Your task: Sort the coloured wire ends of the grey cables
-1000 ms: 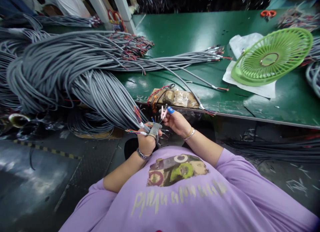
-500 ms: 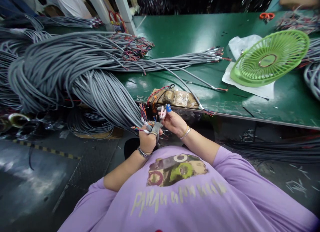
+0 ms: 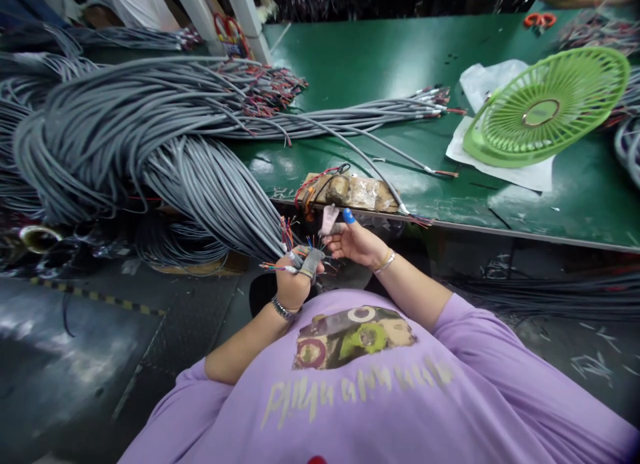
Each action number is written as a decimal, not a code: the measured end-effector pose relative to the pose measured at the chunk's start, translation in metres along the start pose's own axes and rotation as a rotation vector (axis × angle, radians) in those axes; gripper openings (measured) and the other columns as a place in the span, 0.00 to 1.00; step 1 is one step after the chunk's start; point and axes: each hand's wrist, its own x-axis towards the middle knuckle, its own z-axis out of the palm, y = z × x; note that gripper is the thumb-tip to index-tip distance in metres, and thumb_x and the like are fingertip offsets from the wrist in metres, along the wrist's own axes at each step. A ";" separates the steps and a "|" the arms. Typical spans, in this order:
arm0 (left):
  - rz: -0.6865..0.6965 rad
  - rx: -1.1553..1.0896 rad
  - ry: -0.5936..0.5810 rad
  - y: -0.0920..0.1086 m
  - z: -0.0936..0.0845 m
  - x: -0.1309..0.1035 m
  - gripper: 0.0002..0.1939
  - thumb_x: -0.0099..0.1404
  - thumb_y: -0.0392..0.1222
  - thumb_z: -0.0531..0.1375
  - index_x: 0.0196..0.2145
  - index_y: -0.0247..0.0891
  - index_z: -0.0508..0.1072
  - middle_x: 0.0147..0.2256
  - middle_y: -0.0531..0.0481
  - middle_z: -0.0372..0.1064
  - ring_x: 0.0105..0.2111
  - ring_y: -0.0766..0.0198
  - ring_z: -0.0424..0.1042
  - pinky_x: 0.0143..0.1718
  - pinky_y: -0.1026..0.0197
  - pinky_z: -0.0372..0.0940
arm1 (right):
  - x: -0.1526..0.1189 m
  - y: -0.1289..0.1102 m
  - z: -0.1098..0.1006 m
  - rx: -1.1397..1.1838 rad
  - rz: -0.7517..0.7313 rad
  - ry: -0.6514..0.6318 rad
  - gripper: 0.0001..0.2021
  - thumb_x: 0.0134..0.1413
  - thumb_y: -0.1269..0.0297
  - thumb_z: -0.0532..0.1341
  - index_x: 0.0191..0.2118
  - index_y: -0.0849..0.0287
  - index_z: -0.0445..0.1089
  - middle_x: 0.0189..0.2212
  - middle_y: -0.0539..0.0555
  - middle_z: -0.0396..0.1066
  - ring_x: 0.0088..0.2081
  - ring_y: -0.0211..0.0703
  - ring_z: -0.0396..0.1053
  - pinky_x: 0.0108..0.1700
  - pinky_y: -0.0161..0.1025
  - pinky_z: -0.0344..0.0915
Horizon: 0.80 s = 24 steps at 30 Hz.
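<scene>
My left hand (image 3: 294, 285) is closed round the end of a grey cable bundle (image 3: 235, 201). Stripped ends with thin coloured wires (image 3: 287, 231) stick out above and left of the fist. Grey wrapping (image 3: 313, 261) covers its thumb. Just right of it is my right hand (image 3: 364, 245), thumb raised and apart from the forefinger. That thumb wears a blue fingertip cover (image 3: 349, 215); a pale pink covering (image 3: 329, 219) sits at the forefinger. Nothing clearly shows between these fingers. Fine wire ends lie close to the right fingertips, and contact cannot be made out.
Grey cables (image 3: 115, 111) are heaped on the green bench (image 3: 380, 57) at left. A taped wooden block (image 3: 357, 192) lies at the front edge beside a single cable (image 3: 370, 164). Right of these stand a green fan (image 3: 545, 111) and orange-handled scissors (image 3: 540, 21).
My right hand has shifted slightly right, and its thumb has parted from the pink-covered forefinger. My left hand keeps its hold on the cables. The view has tilted slightly.
</scene>
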 end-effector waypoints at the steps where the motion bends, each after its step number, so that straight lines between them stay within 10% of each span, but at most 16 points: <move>1: 0.010 0.029 -0.020 0.000 -0.002 -0.001 0.13 0.62 0.48 0.63 0.25 0.36 0.75 0.18 0.52 0.69 0.15 0.71 0.64 0.16 0.67 0.56 | -0.003 -0.003 -0.003 -0.083 0.025 -0.008 0.31 0.54 0.34 0.55 0.32 0.64 0.72 0.26 0.55 0.73 0.24 0.34 0.69 0.26 0.32 0.67; 9: 0.045 0.203 -0.170 -0.001 -0.011 -0.002 0.17 0.63 0.47 0.61 0.20 0.36 0.73 0.18 0.50 0.70 0.18 0.69 0.66 0.21 0.66 0.59 | -0.017 -0.015 0.004 -0.503 -0.119 -0.062 0.20 0.39 0.51 0.73 0.26 0.64 0.69 0.22 0.49 0.70 0.23 0.31 0.64 0.26 0.30 0.62; 19: -0.065 0.243 -0.512 0.013 -0.011 0.009 0.14 0.57 0.45 0.64 0.19 0.35 0.74 0.17 0.50 0.70 0.16 0.69 0.63 0.20 0.66 0.59 | -0.015 0.002 0.011 -0.703 -0.361 -0.058 0.13 0.44 0.57 0.68 0.28 0.64 0.72 0.24 0.49 0.71 0.27 0.35 0.64 0.32 0.34 0.62; 24: -0.152 0.179 -0.458 0.010 -0.015 0.008 0.13 0.56 0.46 0.66 0.20 0.35 0.75 0.18 0.50 0.71 0.16 0.70 0.63 0.19 0.66 0.58 | -0.021 0.008 0.015 -0.667 -0.430 0.001 0.14 0.46 0.55 0.68 0.28 0.64 0.74 0.25 0.49 0.71 0.27 0.34 0.65 0.33 0.34 0.62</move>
